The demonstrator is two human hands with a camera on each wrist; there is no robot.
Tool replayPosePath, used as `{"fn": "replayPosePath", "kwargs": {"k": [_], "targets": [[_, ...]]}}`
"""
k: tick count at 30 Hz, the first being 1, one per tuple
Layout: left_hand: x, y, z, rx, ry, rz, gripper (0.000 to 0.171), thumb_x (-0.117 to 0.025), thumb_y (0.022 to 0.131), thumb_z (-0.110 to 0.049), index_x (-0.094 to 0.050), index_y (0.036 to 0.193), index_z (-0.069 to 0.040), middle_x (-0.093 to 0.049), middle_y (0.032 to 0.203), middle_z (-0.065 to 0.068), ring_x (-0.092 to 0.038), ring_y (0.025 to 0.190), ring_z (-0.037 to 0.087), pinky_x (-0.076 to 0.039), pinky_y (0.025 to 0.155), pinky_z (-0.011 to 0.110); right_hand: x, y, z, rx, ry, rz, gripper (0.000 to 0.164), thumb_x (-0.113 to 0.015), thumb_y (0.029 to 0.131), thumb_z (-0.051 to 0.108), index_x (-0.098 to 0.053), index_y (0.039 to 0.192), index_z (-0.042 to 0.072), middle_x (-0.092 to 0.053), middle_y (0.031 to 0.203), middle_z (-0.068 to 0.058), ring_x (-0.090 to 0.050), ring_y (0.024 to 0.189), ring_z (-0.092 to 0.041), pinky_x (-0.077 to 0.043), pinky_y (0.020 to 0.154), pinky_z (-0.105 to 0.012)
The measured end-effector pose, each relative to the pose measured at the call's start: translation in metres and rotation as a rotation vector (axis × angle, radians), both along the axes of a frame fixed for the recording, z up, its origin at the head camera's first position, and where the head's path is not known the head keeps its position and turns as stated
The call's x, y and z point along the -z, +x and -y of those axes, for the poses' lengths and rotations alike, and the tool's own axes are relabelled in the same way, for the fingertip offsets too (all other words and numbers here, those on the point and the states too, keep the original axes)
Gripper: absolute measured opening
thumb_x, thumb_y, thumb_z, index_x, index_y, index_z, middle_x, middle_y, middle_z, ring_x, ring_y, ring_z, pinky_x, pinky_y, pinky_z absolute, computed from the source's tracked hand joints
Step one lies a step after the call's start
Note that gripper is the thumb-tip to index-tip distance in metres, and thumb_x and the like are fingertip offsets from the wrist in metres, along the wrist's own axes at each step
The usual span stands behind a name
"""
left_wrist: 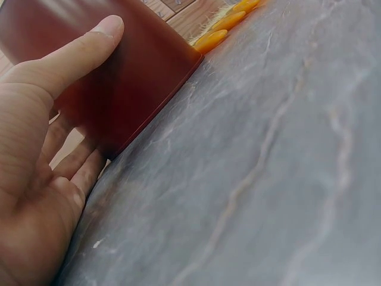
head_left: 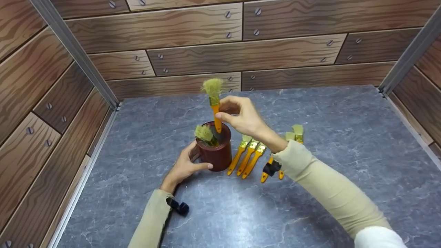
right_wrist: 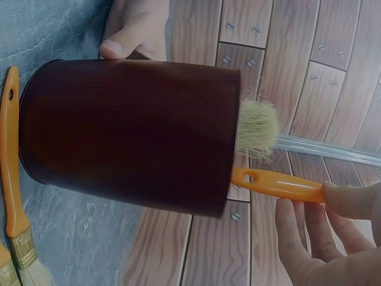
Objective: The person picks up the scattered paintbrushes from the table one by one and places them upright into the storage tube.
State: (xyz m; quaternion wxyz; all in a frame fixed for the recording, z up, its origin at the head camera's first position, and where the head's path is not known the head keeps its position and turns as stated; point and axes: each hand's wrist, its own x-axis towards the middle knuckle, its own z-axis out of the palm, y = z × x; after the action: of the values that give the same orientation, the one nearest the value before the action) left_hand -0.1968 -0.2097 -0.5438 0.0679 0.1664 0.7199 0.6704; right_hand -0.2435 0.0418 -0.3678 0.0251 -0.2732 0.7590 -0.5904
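Observation:
A dark red cylindrical cup (head_left: 219, 158) stands upright on the table. My left hand (head_left: 184, 167) holds its left side, thumb across the front and fingers toward the back. One paintbrush (head_left: 204, 133) is in the cup, pale bristles showing above the rim. Over the mouth, my right hand (head_left: 245, 119) pinches a second paintbrush (head_left: 214, 100) by its orange handle, bristles up. In the right wrist view, the end of that orange handle (right_wrist: 280, 183) is at the rim. My left thumb (left_wrist: 89, 50) lies against the cup wall in the left wrist view.
Right of the cup, several paintbrushes (head_left: 247, 156) lie side by side on the grey marbled table (head_left: 213, 213). More brushes (head_left: 298, 132) lie farther right, partly hidden by my right forearm. Wood-patterned walls (head_left: 193, 27) enclose the back and sides.

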Motion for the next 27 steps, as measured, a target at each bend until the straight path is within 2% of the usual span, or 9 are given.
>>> {"fn": "replayPosePath", "kwargs": {"k": [8,21,27], "targets": [[-0.001,-0.002,-0.001,0.003,0.015,-0.015,0.094,-0.092,0.085,-0.010,-0.043,0.164,-0.029,-0.055,0.160,0.001,-0.050,0.150,0.021,-0.041,0.127,0.042,0.007,-0.006,0.011,0.016,0.037,-0.015,0.027,-0.077,0.099,0.009,-0.073,0.125,0.001,-0.078,0.113,-0.015,-0.076,0.099,-0.028,-0.064,0.086,-0.038],[0.000,-0.002,0.000,0.015,0.028,-0.022,0.095,-0.091,0.085,-0.007,-0.043,0.164,-0.027,-0.056,0.160,0.002,-0.052,0.149,0.023,-0.042,0.126,0.043,0.012,-0.006,0.017,-0.014,0.039,-0.026,0.018,-0.076,0.098,0.007,-0.077,0.116,0.004,-0.079,0.110,-0.013,-0.077,0.098,-0.028,-0.065,0.089,-0.041],[0.001,0.000,0.000,0.010,0.027,-0.009,0.095,-0.092,0.084,-0.007,-0.044,0.164,-0.026,-0.056,0.159,0.003,-0.052,0.149,0.023,-0.042,0.126,0.041,0.012,-0.007,0.012,-0.018,0.047,-0.005,0.018,-0.075,0.099,0.006,-0.076,0.116,0.003,-0.079,0.112,-0.012,-0.076,0.100,-0.026,-0.064,0.089,-0.038]]}}
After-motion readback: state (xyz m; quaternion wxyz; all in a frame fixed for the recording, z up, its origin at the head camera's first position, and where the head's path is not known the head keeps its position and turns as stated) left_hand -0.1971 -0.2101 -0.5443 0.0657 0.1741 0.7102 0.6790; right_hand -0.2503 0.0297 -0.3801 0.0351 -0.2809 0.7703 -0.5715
